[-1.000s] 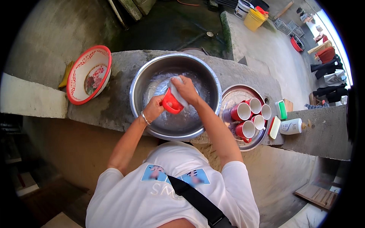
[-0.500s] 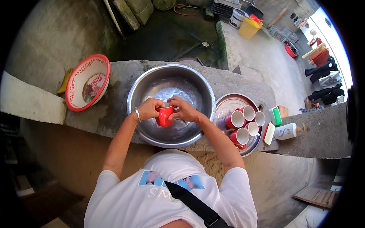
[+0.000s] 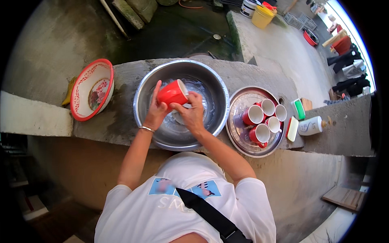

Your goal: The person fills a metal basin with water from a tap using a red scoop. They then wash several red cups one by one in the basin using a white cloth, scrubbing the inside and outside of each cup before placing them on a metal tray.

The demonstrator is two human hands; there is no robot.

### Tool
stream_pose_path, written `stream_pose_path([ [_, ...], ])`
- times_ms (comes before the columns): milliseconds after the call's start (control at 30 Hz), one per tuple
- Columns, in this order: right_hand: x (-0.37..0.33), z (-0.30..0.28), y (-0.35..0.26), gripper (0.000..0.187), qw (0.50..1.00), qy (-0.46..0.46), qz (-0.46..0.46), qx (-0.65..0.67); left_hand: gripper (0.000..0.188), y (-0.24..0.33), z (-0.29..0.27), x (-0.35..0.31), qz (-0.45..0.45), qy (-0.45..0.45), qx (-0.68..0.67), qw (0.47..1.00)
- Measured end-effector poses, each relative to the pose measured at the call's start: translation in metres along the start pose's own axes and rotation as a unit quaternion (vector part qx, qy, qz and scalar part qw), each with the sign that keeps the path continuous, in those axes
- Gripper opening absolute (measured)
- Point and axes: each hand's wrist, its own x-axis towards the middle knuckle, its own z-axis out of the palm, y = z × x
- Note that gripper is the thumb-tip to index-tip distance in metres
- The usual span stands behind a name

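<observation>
Both hands hold one red mug over the steel basin: the left hand, partly open with fingers stretched, supports its base, while the right hand, half-closed, grips near its rim. That red mug tilts sideways, its white mouth facing right. On the concrete worktop, a round metal tray to the right carries five red-and-white mugs. Farther right lies a white bottle; well left leans a red-rimmed enamel bowl.

Soft daylight; glare upper right; glinting basin; bent, black-rimmed edges
</observation>
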Motion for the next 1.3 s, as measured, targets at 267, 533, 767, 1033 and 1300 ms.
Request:
stream_pose_path([
  [267,0.019,-0.014,0.051,0.050,0.957,-0.126,-0.072,-0.250,0.059,-0.007,-0.016,-0.003,-0.051,0.156,-0.174,0.971],
  [533,0.058,-0.021,0.109,0.019,0.890,-0.336,-0.024,-0.306,0.062,0.002,-0.019,-0.009,-0.082,0.091,-0.232,0.965],
  [767,0.057,-0.050,0.130,0.023,0.831,-0.277,-0.181,-0.448,0.055,0.012,-0.007,-0.008,-0.136,0.163,-0.196,0.957],
  [1033,0.031,-0.040,0.040,0.019,0.985,-0.119,0.119,0.028,0.045,0.002,-0.024,-0.010,-0.178,0.219,0.046,0.958],
  [1300,-0.004,-0.002,0.041,0.026,0.959,-0.189,0.130,0.164,0.039,-0.017,-0.020,0.004,-0.143,0.143,0.132,0.970],
])
